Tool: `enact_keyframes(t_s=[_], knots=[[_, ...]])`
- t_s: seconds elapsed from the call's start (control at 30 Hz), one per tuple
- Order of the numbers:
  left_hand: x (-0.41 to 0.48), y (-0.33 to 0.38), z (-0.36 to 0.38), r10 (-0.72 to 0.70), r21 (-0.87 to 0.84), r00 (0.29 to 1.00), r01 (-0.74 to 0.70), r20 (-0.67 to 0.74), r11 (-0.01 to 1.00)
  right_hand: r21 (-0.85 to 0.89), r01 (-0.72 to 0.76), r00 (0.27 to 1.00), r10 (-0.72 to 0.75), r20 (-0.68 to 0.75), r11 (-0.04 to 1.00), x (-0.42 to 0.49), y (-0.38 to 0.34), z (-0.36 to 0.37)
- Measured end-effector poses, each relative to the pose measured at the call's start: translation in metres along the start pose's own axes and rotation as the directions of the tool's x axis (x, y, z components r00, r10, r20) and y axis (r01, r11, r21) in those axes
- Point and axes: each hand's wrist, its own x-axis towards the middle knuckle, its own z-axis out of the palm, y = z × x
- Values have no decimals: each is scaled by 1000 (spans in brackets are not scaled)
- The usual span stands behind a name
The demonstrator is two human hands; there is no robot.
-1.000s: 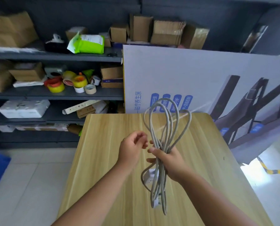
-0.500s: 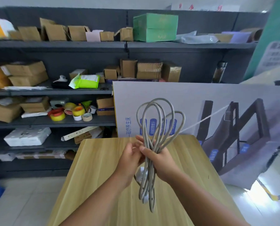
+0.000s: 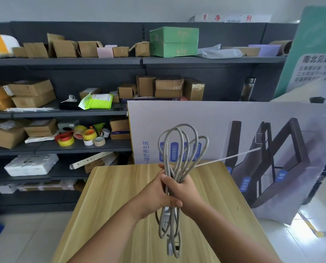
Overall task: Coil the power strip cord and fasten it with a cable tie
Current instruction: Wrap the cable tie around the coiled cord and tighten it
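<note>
Both the right hand (image 3: 185, 192) and left hand (image 3: 154, 194) have fingers closed around the coiled cord (image 3: 179, 149); a slack grip while threading the cable tie (image 3: 228, 158) could spill loops.

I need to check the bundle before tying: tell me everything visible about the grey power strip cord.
The grey power strip cord is round, rubbery-looking and gathered into several long loops, held upright above the wooden table. Both hands clasp its middle, left hand and right hand. Loops fan above; lower loops and the white strip hang below.
</note>
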Motion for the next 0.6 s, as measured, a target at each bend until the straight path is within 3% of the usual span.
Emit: enact_keyframes(t_s=[0.13,0.3,0.37,0.47,0.6], knots=[[-1,5,3,-17,37,999,16,36,999,-66,-35,999,36,23,997,0,0,-3],[2,-1,-2,-26,47,988,33,-153,998,-209,36,966,19,257,977,5,-20,-21],[4,-3,-7,-22,38,967,32,-253,999,-308,76,960,15,281,948,7,-29,-34],[5,-6,-15,-5,-50,928,-15,-372,999,-368,54,967,44,252,928,9,-34,-54],[5,0,-20,-9,-182,929,-63,-370,981,-144,56,998,-50,47,988,10,-38,-52]])
